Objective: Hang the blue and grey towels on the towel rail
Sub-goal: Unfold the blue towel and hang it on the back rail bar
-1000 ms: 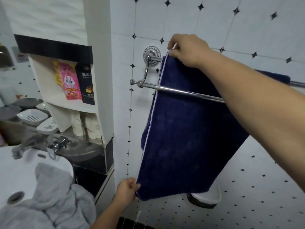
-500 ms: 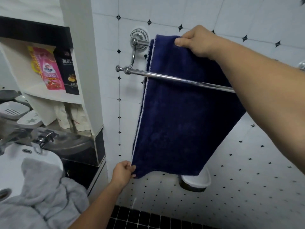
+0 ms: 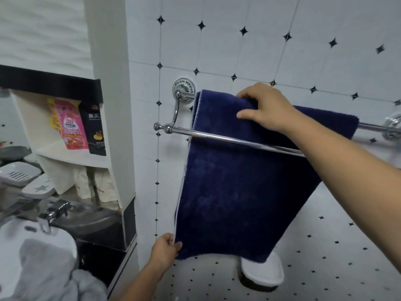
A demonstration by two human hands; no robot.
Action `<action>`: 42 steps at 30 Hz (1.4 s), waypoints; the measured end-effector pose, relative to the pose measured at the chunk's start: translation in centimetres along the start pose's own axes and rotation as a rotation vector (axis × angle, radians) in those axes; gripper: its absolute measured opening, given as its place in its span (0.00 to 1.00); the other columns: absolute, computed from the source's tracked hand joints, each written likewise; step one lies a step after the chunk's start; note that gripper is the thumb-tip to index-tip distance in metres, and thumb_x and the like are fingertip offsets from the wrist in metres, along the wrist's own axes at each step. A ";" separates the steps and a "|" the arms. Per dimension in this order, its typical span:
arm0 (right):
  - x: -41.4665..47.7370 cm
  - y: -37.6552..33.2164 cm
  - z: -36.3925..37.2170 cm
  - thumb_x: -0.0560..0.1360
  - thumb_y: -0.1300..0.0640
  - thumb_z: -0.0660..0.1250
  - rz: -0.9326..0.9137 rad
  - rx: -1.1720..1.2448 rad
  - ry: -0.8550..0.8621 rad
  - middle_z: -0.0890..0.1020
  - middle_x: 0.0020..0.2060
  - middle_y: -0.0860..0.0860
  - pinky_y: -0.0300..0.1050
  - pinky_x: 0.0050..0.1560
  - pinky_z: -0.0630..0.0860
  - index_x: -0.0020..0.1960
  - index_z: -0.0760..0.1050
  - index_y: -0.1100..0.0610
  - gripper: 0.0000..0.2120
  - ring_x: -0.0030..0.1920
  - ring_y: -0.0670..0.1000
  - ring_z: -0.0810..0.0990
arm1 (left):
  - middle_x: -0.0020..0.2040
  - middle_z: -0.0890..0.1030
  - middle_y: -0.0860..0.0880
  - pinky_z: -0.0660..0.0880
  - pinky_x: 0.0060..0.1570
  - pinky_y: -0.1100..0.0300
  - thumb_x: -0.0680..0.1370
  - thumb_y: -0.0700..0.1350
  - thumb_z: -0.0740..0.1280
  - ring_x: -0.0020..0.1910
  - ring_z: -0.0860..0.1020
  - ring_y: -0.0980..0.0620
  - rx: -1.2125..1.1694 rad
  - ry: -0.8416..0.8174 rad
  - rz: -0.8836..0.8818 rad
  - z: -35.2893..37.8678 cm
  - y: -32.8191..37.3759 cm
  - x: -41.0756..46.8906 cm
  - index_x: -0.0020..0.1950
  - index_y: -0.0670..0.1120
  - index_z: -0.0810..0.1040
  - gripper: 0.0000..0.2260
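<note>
The dark blue towel (image 3: 234, 192) hangs over the rear bar of a chrome double towel rail (image 3: 217, 137) on the tiled wall, behind the front bar. My right hand (image 3: 262, 107) rests on the towel's folded top edge, fingers curled over it. My left hand (image 3: 166, 248) pinches the towel's lower left corner. The grey towel (image 3: 45, 272) lies crumpled in the white sink at lower left, untouched.
A white sink (image 3: 65, 237) with a chrome tap (image 3: 52, 211) sits at the left. Soap dishes (image 3: 19, 173) and a shelf with a pink pouch (image 3: 71, 127) and a black pouch stand behind it. A white dish (image 3: 262, 272) is mounted on the wall under the towel.
My right hand slid from the towel's top left corner to the right along its top edge. The left hand kept hold of the bottom corner. The towel hangs flatter.
</note>
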State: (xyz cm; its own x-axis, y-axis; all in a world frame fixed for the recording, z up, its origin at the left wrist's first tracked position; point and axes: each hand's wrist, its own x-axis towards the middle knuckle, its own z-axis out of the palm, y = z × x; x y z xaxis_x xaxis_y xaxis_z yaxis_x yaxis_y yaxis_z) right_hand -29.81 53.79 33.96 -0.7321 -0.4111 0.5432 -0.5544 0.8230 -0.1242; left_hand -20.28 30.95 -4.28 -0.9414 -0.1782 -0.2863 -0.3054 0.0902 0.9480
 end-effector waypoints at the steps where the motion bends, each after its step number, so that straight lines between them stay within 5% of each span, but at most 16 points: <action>1: 0.1 0.1 -0.2 0.70 0.49 0.74 0.006 0.038 -0.008 0.82 0.52 0.49 0.46 0.56 0.74 0.57 0.81 0.49 0.15 0.54 0.51 0.79 | 0.35 0.78 0.45 0.78 0.42 0.55 0.78 0.36 0.67 0.37 0.78 0.49 -0.010 -0.007 0.007 -0.1 0.1 0.1 0.37 0.42 0.72 0.11; 5: 1.2 0.7 -1.0 0.73 0.52 0.73 0.116 0.202 -0.149 0.85 0.39 0.40 0.30 0.41 0.74 0.51 0.84 0.47 0.07 0.40 0.39 0.82 | 0.41 0.77 0.43 0.78 0.47 0.50 0.79 0.38 0.66 0.41 0.76 0.47 -0.011 -0.031 0.011 -0.2 0.2 0.7 0.39 0.40 0.71 0.09; 7: 2.1 1.2 -1.2 0.76 0.48 0.69 0.158 0.207 -0.155 0.82 0.34 0.46 0.37 0.39 0.73 0.47 0.84 0.57 0.12 0.35 0.44 0.78 | 0.41 0.77 0.42 0.79 0.49 0.50 0.79 0.37 0.67 0.41 0.78 0.44 -0.011 -0.027 -0.003 0.0 0.3 1.0 0.37 0.40 0.68 0.12; 10: 2.3 0.7 -1.0 0.79 0.45 0.62 0.152 0.127 -0.124 0.72 0.36 0.55 0.45 0.41 0.66 0.43 0.74 0.66 0.22 0.38 0.51 0.69 | 0.43 0.83 0.41 0.81 0.41 0.53 0.78 0.37 0.68 0.43 0.82 0.42 -0.003 -0.053 -0.015 0.1 1.1 1.3 0.43 0.37 0.75 0.06; 13: 0.9 0.9 -1.5 0.79 0.39 0.56 0.099 0.025 -0.141 0.81 0.50 0.50 0.49 0.57 0.72 0.53 0.78 0.52 0.20 0.52 0.52 0.76 | 0.44 0.84 0.47 0.77 0.31 0.65 0.75 0.36 0.71 0.40 0.83 0.50 -0.057 -0.093 0.028 -0.8 3.6 1.9 0.49 0.40 0.77 0.05; 18: -5.3 6.2 -5.5 0.68 0.27 0.59 0.321 -0.041 -0.083 0.80 0.54 0.42 0.52 0.61 0.72 0.57 0.78 0.40 0.26 0.56 0.48 0.77 | 0.57 0.81 0.50 0.79 0.46 0.64 0.71 0.39 0.76 0.50 0.83 0.55 -0.185 -0.152 0.250 -2.7 11.8 3.0 0.66 0.48 0.71 0.26; 21: -9.2 9.8 -7.7 0.70 0.30 0.59 0.486 -0.184 0.250 0.82 0.51 0.49 0.51 0.51 0.72 0.52 0.79 0.48 0.25 0.50 0.53 0.78 | 0.61 0.77 0.51 0.74 0.60 0.57 0.72 0.40 0.76 0.58 0.78 0.54 -0.171 -0.079 0.438 -3.4 17.5 3.3 0.72 0.49 0.68 0.31; 23: -10.9 10.6 -8.4 0.69 0.31 0.57 0.636 -0.303 0.410 0.83 0.43 0.53 0.50 0.44 0.69 0.42 0.78 0.52 0.25 0.42 0.56 0.75 | 0.57 0.79 0.54 0.74 0.57 0.59 0.72 0.41 0.75 0.53 0.80 0.59 -0.204 -0.054 0.524 -3.3 20.7 3.0 0.67 0.50 0.72 0.25; 27: -12.4 9.8 -8.8 0.65 0.28 0.56 0.939 -0.226 0.181 0.82 0.25 0.47 0.45 0.34 0.63 0.34 0.81 0.55 0.32 0.34 0.52 0.78 | 0.42 0.84 0.57 0.77 0.44 0.67 0.73 0.39 0.73 0.41 0.81 0.62 -0.275 -0.115 0.662 -2.2 25.1 2.0 0.51 0.50 0.81 0.10; 32: -12.9 9.2 -8.5 0.71 0.45 0.72 0.938 0.397 0.032 0.87 0.42 0.50 0.46 0.40 0.70 0.49 0.80 0.54 0.14 0.46 0.51 0.84 | 0.39 0.86 0.57 0.77 0.34 0.68 0.74 0.42 0.73 0.38 0.83 0.61 -0.384 -0.083 0.638 -1.1 26.9 1.4 0.49 0.51 0.80 0.07; 37: -13.1 9.7 -8.0 0.73 0.55 0.73 0.972 0.583 0.102 0.85 0.44 0.52 0.44 0.42 0.70 0.48 0.79 0.55 0.06 0.41 0.51 0.81 | 0.36 0.85 0.52 0.78 0.35 0.64 0.73 0.38 0.73 0.37 0.83 0.56 -0.532 -0.074 0.584 -0.8 26.8 0.4 0.43 0.46 0.81 0.04; 42: -11.5 10.3 -10.0 0.72 0.51 0.73 0.945 0.518 0.385 0.83 0.42 0.53 0.41 0.34 0.69 0.48 0.79 0.59 0.12 0.35 0.49 0.79 | 0.35 0.84 0.51 0.77 0.37 0.61 0.72 0.36 0.74 0.35 0.81 0.56 -0.555 -0.028 0.559 -0.2 27.0 0.2 0.43 0.46 0.82 0.06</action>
State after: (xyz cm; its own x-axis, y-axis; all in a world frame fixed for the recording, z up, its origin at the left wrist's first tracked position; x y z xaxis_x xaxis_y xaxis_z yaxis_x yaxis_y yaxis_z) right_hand -23.16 70.96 34.76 -0.8224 0.5071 0.2580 -0.0089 0.4420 -0.8970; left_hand -28.67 33.16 21.26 -0.9398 -0.2251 0.2572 0.3237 -0.3449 0.8811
